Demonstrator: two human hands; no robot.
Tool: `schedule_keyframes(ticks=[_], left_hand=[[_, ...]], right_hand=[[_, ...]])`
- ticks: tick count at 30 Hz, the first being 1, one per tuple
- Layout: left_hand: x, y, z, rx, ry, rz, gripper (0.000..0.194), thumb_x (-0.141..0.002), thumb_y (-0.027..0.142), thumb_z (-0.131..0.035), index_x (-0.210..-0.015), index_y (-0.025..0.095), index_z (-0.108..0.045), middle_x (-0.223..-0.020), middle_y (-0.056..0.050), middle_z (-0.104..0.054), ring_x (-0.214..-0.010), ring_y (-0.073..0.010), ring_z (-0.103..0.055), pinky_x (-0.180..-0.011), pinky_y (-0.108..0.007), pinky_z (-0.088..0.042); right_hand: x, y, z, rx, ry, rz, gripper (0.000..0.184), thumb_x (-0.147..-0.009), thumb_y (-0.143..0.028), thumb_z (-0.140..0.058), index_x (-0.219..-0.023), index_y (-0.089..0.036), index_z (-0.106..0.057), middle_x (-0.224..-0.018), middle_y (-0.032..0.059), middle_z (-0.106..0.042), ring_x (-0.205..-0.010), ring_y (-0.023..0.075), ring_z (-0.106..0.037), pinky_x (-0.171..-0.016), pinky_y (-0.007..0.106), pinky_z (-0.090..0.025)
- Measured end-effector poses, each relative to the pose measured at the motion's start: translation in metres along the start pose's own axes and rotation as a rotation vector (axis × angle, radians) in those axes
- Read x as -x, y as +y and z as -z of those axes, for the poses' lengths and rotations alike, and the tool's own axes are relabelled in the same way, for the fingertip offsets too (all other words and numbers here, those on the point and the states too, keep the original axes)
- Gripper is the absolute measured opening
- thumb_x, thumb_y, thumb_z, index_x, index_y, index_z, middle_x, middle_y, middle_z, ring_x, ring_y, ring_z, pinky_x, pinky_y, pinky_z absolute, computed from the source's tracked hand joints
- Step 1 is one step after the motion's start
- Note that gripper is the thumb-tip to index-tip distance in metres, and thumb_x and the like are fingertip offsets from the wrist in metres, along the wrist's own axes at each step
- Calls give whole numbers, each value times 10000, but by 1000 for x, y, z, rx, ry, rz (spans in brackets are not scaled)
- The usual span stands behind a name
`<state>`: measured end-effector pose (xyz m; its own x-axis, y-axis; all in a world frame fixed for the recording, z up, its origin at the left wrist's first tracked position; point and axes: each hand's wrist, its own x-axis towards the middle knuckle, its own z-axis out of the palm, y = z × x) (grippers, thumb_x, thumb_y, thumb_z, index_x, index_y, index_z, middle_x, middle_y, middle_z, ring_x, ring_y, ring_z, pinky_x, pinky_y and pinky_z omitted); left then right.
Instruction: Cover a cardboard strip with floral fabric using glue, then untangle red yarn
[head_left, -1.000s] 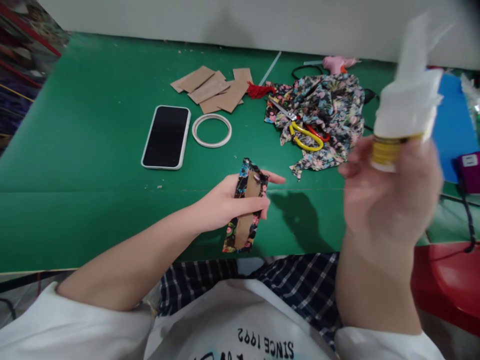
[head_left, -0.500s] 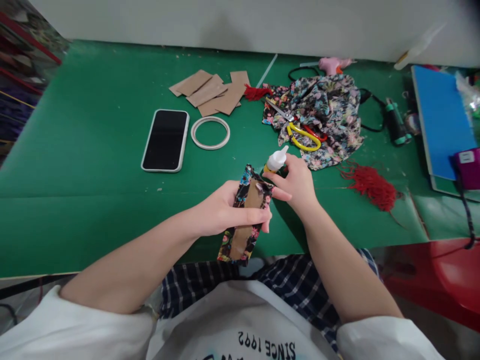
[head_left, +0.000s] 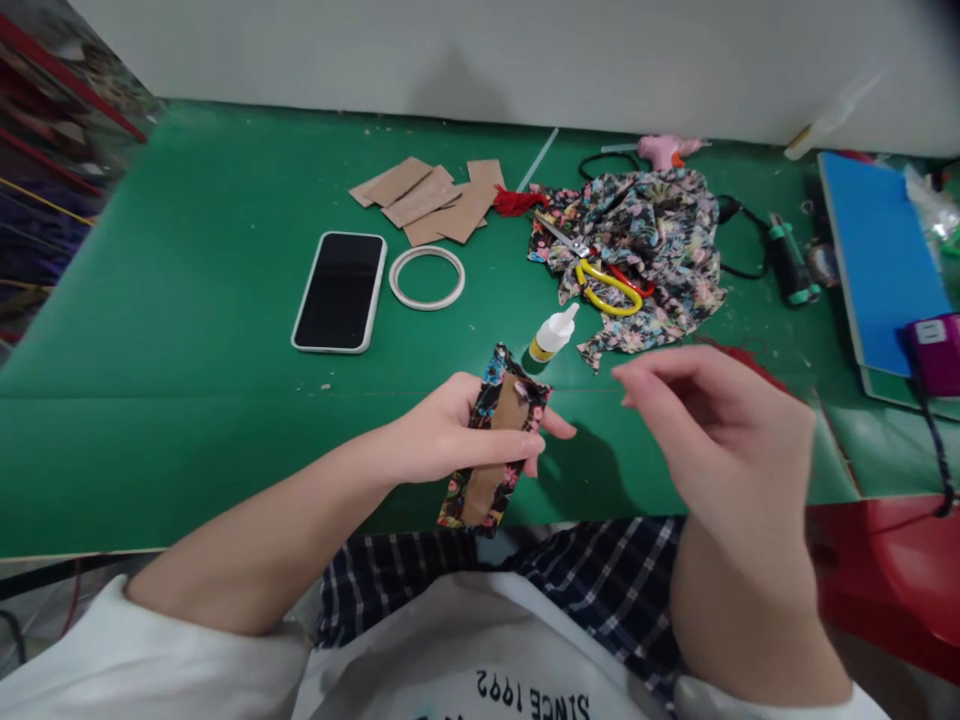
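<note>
Fabric-wrapped cardboard strip (head_left: 495,450), brown card with black floral cloth folded over its edges, sits in my left hand (head_left: 450,440) at the near edge of the green table (head_left: 187,330), partly overhanging toward my lap. I'll take that strip as my landmark.

Well to its left and farther back lies a black smartphone in a white case (head_left: 341,292), and just right of the phone a white ring of tape (head_left: 427,277). Behind those is a fan of plain brown cardboard pieces (head_left: 431,190).

My left fingers are curled shut around the strip's middle, thumb underneath. Just beyond its far end stands a small white-capped glue bottle with a yellow band (head_left: 553,333), upright and free of either hand. Farther back and right, yellow-handled scissors (head_left: 600,277) rest on a crumpled heap of floral cloth (head_left: 645,250).

Right of the strip, my right hand (head_left: 720,440) hovers empty, fingers loosely bent, gripping nothing.

To do this well, I judge I should keep the strip level and pinched firmly so the folded edges stay flat.
</note>
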<state>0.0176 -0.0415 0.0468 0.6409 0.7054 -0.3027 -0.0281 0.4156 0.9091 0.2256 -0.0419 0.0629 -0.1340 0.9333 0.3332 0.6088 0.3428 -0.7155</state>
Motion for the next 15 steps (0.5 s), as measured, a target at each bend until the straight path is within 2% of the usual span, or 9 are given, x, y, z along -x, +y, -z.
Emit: schedule_keyframes(ticks=[3,5,6,11,15], left_hand=[[0,-3,1,-37,-25,-27,158,-788,277,-642,-860,142,-681,-648,1,-643,-547,-88,-595,-499,-160,-482],[0,-6,2,-69,-36,-59,182,-780,306,-646,-817,129,-673,-649,-8,-645,-557,-99,-604,-507,-168,-496],[0,-6,2,-87,-39,-70,201,-775,319,-650,-818,124,-670,-653,-13,-646,-563,-105,-608,-516,-176,-506],[1,-6,4,-104,-68,-72,228,-773,333,-648,-803,107,-657,-642,-18,-634,-548,-114,-602,-497,-194,-516],[1,-5,6,-76,-82,-93,202,-779,310,-645,-769,109,-654,-645,-11,-632,-543,-96,-593,-496,-169,-505]], right_hand=[[7,-13,-3,-325,-229,81,327,-801,-290,-624,-1126,-261,-599,-1016,20,-668,-908,147,-619,-760,284,-500],[7,-11,-14,-448,-369,54,438,-766,-266,-669,-1190,-271,-562,-1094,21,-652,-983,146,-609,-841,296,-497],[6,-9,-19,-499,-399,37,444,-751,-250,-685,-1180,-275,-570,-1091,16,-651,-992,141,-606,-864,297,-493],[7,-4,-32,-656,-374,-65,319,-735,-247,-704,-1049,-259,-646,-1030,27,-651,-967,147,-610,-865,309,-508],[9,-6,-32,-652,-351,-14,359,-749,-218,-690,-1096,-287,-630,-1054,24,-643,-996,149,-601,-902,329,-496]])
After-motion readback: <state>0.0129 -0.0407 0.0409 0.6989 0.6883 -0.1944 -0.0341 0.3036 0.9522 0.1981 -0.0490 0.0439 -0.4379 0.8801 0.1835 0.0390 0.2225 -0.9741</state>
